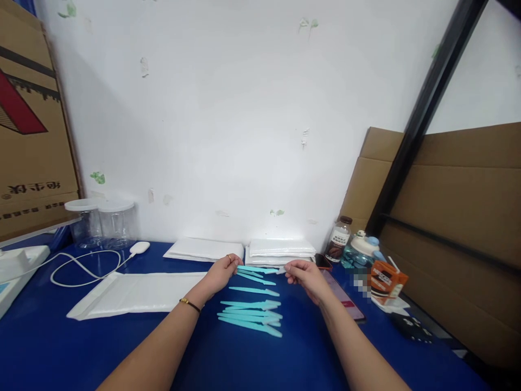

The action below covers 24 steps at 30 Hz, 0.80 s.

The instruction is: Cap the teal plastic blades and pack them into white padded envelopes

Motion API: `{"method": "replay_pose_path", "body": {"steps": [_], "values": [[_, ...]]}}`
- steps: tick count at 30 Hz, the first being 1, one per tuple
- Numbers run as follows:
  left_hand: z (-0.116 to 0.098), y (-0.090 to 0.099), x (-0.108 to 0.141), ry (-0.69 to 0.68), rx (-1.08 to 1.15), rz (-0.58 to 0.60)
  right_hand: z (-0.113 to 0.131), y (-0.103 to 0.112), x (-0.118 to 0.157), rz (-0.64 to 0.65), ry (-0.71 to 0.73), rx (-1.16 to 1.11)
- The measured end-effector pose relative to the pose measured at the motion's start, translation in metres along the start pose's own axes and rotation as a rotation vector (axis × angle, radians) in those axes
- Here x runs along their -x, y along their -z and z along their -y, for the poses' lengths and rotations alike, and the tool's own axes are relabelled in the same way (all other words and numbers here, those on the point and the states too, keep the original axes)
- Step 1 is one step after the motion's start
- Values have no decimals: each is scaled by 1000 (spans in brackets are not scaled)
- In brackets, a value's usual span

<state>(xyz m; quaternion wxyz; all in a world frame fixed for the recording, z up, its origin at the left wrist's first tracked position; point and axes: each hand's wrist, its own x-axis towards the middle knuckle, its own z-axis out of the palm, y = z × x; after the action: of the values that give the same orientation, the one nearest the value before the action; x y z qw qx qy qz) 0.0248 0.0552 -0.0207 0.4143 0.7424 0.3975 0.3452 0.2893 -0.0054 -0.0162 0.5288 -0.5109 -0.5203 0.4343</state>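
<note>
Several turquoise eyebrow razors [249,312] lie in a loose column on the blue table, blade ends pointing right. At the far end of that column, my left hand [225,271] is closed in a pinch on the handle end of one eyebrow razor [258,269]. Its opposite end, with a pale, clear-looking cover [280,269], sits at the fingertips of my right hand [304,276], which is also pinched. Two more razors lie just below the held one, close to my left fingers. Whether the held razor touches the table I cannot tell.
White padded mailers [280,248] are stacked by the wall, and another mailer [142,292] lies left. A phone [345,297], a brown-capped jar [339,239], a bottle [360,250] and an orange carton [386,281] stand right. Clear canisters [118,225] and a white cable [87,283] are left.
</note>
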Motion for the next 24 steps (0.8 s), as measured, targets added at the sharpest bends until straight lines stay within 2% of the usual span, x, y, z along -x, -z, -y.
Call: {"method": "replay_pose_path", "body": {"steps": [7, 13, 19, 22, 24], "values": [[-7, -4, 1, 12, 1, 26, -1, -8, 2, 35, -22, -22], [-3, -1, -2, -4, 26, 54, 4, -11, 7, 80, -74, -63], [-3, -8, -4, 17, 19, -23, 2, -17, 8, 44, -162, -162], [-6, -8, -2, 32, 18, 58, -1, -13, 6, 111, -163, -83], [-7, -6, 2, 51, -16, 157, -4, -9, 4, 138, -139, 140]]}}
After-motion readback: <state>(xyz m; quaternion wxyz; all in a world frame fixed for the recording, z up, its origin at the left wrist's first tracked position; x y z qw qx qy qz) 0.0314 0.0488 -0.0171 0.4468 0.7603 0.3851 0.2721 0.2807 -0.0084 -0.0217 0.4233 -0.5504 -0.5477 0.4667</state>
